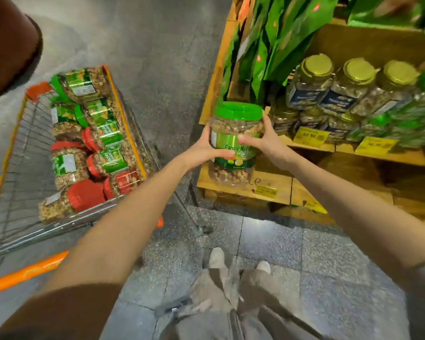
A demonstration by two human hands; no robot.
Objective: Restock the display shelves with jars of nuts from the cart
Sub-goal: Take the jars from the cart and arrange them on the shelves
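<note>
A clear jar of nuts [234,123] with a green lid and a green "Fancy Nut" label is upright in the air in front of the wooden display shelf [312,147]. My left hand [205,149] grips its left side and my right hand [261,138] grips its right side, thumbs across the label. To the left stands the wire cart [22,148], holding several jars of nuts [101,143] with red or green lids, lying on their sides. On the shelf stand several jars with gold lids [353,87] and green-lidded jars [407,119].
Green bags [268,45] hang above the shelf's left end. Yellow price tags [307,136] line the shelf edges. A lower wooden shelf board [275,190] lies beneath the held jar. My feet [238,262] stand on the tiled floor by the cart's orange handle [27,271].
</note>
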